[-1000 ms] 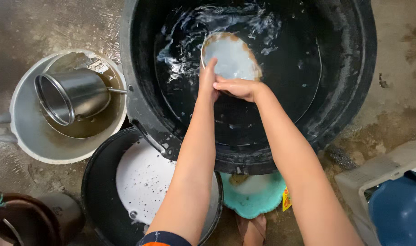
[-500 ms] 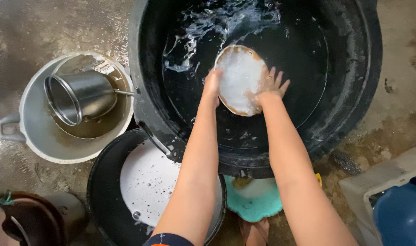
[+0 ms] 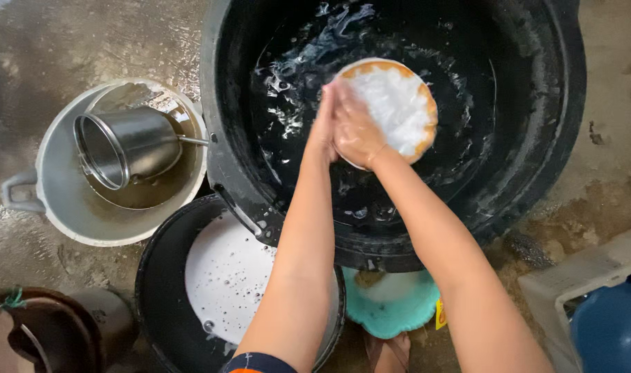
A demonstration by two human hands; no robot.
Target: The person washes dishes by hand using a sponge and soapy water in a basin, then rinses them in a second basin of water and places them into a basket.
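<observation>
A round white plate with an orange rim (image 3: pixel 402 103) is held above the water in a large black tub (image 3: pixel 536 124). My left hand (image 3: pixel 322 131) grips the plate's left edge. My right hand (image 3: pixel 357 131) lies flat on the plate's face, close against the left hand. The plate is wet and tilted towards me. Water in the tub is rippled and splashing around the plate.
A grey bucket (image 3: pixel 60 207) at the left holds murky water and a steel mug (image 3: pixel 125 146). A smaller black basin (image 3: pixel 156 290) with white soapy water sits near me. A teal stool (image 3: pixel 391 304), a dark pot (image 3: pixel 46 331) and a blue-and-white container (image 3: pixel 598 311) stand on wet concrete.
The plate has been lifted and turned from flat in the water to tilted up at the right. My right hand moved from its right edge onto its face.
</observation>
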